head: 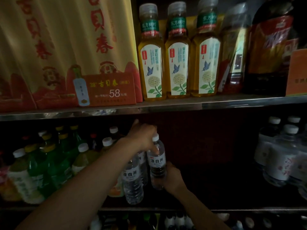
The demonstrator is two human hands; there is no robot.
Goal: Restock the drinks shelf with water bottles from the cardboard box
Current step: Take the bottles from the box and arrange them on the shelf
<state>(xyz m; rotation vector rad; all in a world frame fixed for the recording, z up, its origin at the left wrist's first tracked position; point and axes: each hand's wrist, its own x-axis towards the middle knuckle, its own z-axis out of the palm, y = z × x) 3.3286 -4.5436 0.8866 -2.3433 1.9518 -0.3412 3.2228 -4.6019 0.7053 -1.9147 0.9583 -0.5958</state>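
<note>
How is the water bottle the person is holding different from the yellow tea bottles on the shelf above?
The water bottle holds clear liquid; the tea bottles hold golden-yellow liquid. It wears a plain white label, while theirs are tall, with a butterfly and a flower. It stands on the middle shelf, with the left hand on top and the right hand low; they stand untouched above. All are upright, capped plastic.

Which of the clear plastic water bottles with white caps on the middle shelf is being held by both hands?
The right-hand clear water bottle: the left hand grips its neck, the right hand its base. The clear bottle beside it stands unheld.
</note>
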